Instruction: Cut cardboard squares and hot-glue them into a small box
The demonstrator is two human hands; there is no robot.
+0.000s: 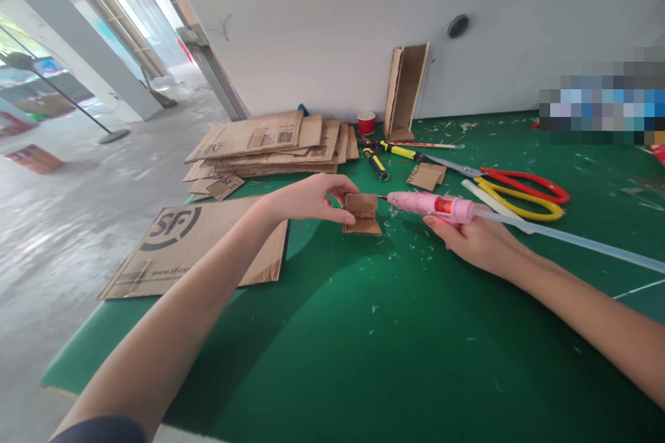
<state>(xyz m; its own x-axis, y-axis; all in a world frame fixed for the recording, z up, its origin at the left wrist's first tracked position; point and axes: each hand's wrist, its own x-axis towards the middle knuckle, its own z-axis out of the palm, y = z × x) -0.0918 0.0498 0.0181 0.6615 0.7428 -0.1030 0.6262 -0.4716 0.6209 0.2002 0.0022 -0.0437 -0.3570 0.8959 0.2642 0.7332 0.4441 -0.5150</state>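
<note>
Between the thumb and fingers of my left hand [316, 199] is a small folded cardboard piece [362, 213], with one panel standing and another lying low. My right hand [481, 239] grips a pink hot glue gun [426, 205], its nozzle pointing left at the upper right edge of that piece. I cannot tell whether the tip touches the cardboard. A long translucent glue stick [566, 239] runs out of the gun's back toward the right. Just beyond the gun lie two small cardboard squares [424, 176].
Stacked cardboard [260, 135] and a large printed sheet [208, 242] lie at left on the green table [332, 360]. Scissors [524, 190], yellow-black pliers [377, 163] and a red spool [366, 123] lie farther back. A narrow cardboard box [408, 90] leans against the wall.
</note>
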